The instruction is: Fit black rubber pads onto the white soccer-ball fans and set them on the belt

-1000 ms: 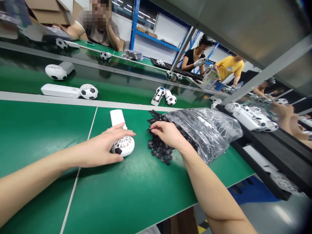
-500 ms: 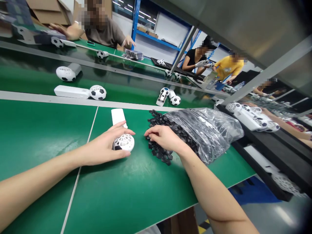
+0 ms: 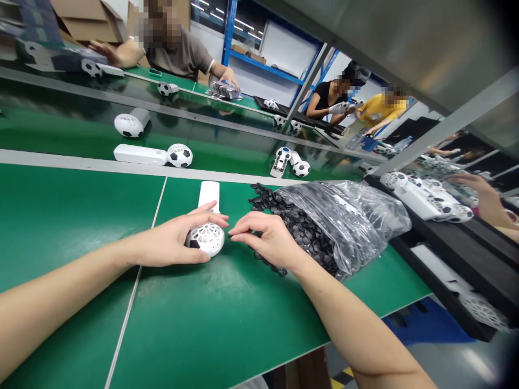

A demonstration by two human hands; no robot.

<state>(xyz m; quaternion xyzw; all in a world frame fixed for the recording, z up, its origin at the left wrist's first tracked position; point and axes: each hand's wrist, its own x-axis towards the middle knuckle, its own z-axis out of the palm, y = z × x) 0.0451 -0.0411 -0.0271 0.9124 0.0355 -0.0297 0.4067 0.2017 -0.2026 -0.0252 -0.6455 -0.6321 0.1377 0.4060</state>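
My left hand (image 3: 170,237) is curled around a white football-shaped housing (image 3: 208,237) with an open lattice top, thumb on the near side and fingers on the far side. Its white handle (image 3: 210,195) points away across the green table. Just right of the ball, my right hand (image 3: 263,237) pinches a small black piece (image 3: 230,235) between thumb and fingertips. Behind and under that hand lies a heap of flat black pieces (image 3: 312,237), spilling from a clear plastic bag (image 3: 352,216).
White football-headed devices (image 3: 140,155) lie on the green conveyor (image 3: 227,156) beyond the table edge. Black trays (image 3: 458,254) holding more white devices (image 3: 425,197) stand at the right. Co-workers (image 3: 178,54) sit across the line. A metal post (image 3: 310,78) rises behind.
My right hand has left the heap and moved left toward the ball, with a black piece in its fingertips. My left hand stays around the ball. Devices on the conveyor have shifted right.
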